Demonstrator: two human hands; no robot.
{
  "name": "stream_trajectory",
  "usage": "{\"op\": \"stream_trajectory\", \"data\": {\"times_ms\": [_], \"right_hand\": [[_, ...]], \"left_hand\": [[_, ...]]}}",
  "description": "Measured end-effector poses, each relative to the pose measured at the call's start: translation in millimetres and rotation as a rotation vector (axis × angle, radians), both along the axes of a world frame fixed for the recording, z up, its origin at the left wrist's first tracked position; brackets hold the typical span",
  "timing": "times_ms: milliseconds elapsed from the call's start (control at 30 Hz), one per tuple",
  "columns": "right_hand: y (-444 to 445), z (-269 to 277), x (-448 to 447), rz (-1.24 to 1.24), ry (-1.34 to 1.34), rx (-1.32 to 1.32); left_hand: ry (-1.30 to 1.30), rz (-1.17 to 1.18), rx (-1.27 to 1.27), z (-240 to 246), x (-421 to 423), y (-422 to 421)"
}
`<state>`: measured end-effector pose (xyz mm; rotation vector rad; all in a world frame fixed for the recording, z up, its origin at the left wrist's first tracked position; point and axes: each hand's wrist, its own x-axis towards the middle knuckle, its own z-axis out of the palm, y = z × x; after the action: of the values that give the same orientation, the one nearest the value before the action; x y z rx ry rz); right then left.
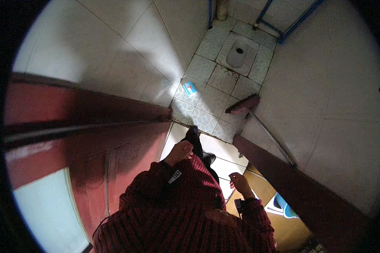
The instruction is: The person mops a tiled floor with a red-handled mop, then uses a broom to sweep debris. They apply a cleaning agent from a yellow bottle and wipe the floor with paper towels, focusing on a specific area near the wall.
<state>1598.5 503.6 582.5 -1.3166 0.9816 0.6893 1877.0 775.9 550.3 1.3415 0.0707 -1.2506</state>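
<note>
My left hand (181,151) is loosely curled in front of my body, close to the threshold; whether its fingers are fully closed is not clear. On the right, my right hand (239,184) hangs with bent fingers beside my knitted garment, and no object shows in it. Beyond the threshold, a blue and white packet (190,89) lies on the tiled floor near the left wall. A push broom (245,104) rests with its dark red head on the tiles, its metal handle leaning on the right wall. Past it is a squat toilet (238,53) set in the floor.
A red door (133,158) stands at the left, and a dark red door frame (272,170) rises at the right. Blue pipes (272,27) run along the far wall. A light blue plastic container (285,207) shows behind the frame, at lower right.
</note>
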Motion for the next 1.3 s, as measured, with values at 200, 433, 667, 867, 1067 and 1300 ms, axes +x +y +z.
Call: {"op": "stream_trajectory", "data": {"times_ms": [200, 433, 667, 867, 1067, 1300], "right_hand": [[2, -96, 106, 0.05, -0.129, -0.098], [10, -298, 335, 0.384, -0.664, -0.651], [82, -500, 560, 0.751, -0.55, -0.784], [121, -476, 597, -0.112, -0.928, -0.66], [128, -423, 541, -0.002, -0.769, -0.27], [85, -526, 596, -0.095, -0.363, -0.391]], "left_hand": [[-0.039, 0.156, 0.14, -73, 49, -82], [0.07, 0.66, 0.48, -206, 126, -107], [0.029, 0.794, 0.588, -236, 197, -81], [0.075, 0.87, 0.637, -236, 228, -88], [0.051, 0.953, 0.565, -233, 236, -104], [0.098, 0.772, 0.529, -237, 231, -102]]}}
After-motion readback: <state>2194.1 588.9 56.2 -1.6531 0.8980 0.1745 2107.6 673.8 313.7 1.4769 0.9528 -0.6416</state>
